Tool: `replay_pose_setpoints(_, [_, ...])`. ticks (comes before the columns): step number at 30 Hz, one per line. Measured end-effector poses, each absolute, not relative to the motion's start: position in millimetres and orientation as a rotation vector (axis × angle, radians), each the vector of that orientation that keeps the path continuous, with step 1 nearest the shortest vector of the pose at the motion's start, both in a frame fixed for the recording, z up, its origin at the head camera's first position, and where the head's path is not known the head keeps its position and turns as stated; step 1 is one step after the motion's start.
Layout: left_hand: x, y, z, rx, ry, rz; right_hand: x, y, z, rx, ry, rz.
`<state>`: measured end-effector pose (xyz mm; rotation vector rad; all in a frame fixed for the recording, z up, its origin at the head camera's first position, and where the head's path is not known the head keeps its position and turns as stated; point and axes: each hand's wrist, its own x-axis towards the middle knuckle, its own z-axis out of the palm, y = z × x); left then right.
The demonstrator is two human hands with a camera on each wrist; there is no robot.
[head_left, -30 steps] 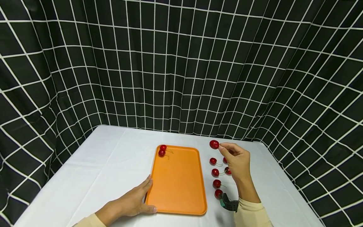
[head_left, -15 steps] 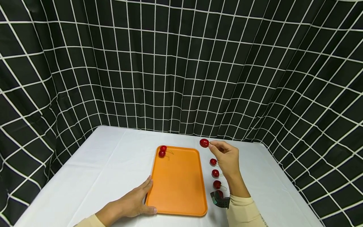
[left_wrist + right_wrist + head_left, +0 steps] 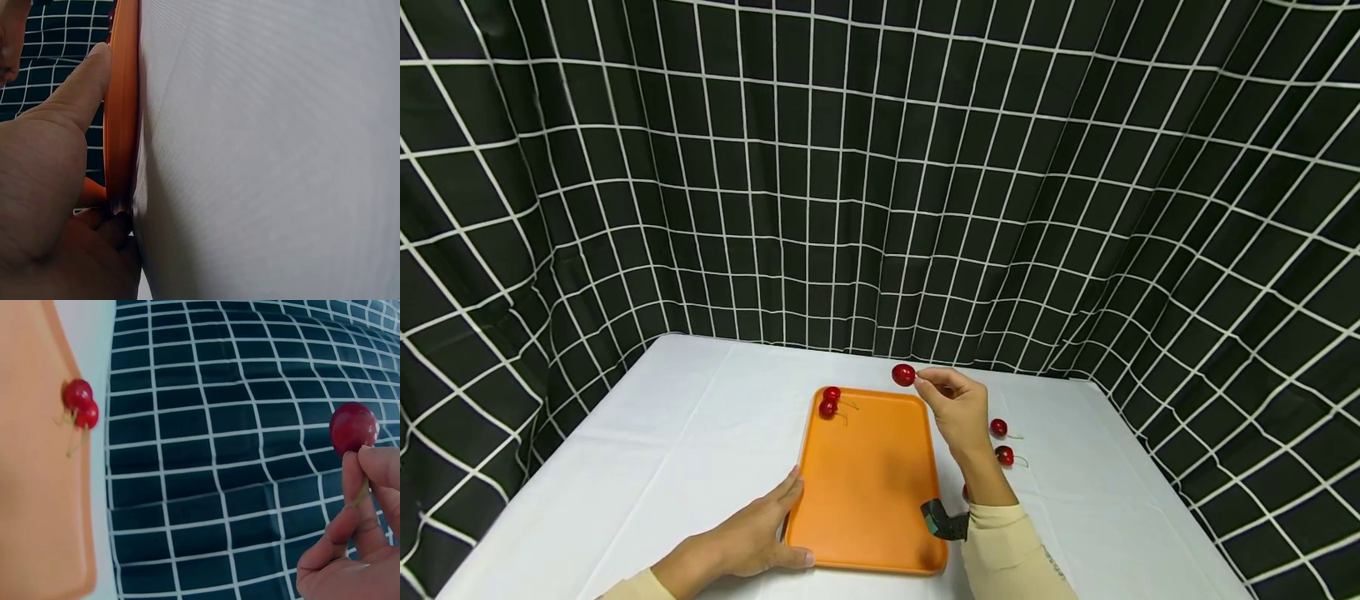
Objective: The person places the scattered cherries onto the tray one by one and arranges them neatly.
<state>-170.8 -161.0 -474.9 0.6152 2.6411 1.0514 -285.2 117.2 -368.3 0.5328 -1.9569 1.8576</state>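
Note:
My right hand [image 3: 958, 412] pinches a red cherry [image 3: 903, 375] by its stem, up over the far right part of an orange tray [image 3: 868, 483]. In the right wrist view the cherry [image 3: 353, 428] sits just past the thumb and fingertips, its green stem running down between them. My left hand [image 3: 752, 529] holds the tray at its near left corner, fingers along the left side and thumb at the near edge. From the left wrist, the thumb [image 3: 87, 81] lies against the tray's rim [image 3: 122, 100]. Two cherries [image 3: 828, 407] with stems lie in the tray's far left corner.
Right of the tray, more cherries [image 3: 1004, 455] lie on the white tablecloth [image 3: 700, 433], some hidden behind my right forearm. A black band [image 3: 945, 522] is on the right wrist. Black curtains [image 3: 880, 167] with white grid lines stand behind and at both sides.
My right hand has carried the cherry leftward, from above the loose cherries to over the tray's far end. The left hand and the tray have stayed put.

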Motion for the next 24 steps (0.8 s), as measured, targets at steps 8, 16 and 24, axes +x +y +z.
replay_pose_setpoints(8, [-170,-160,-474,0.626,2.648,1.048,-281,92,-363,0.510,-2.045,1.827])
replay_pose_setpoints(16, [-169,-160,-474,0.613,2.636,1.056,-278,73,-364,0.498,-2.106,1.821])
replay_pose_setpoints(24, [-169,-160,-473,0.615,2.651,1.047,-296,65,-390,0.482,-2.150,1.853])
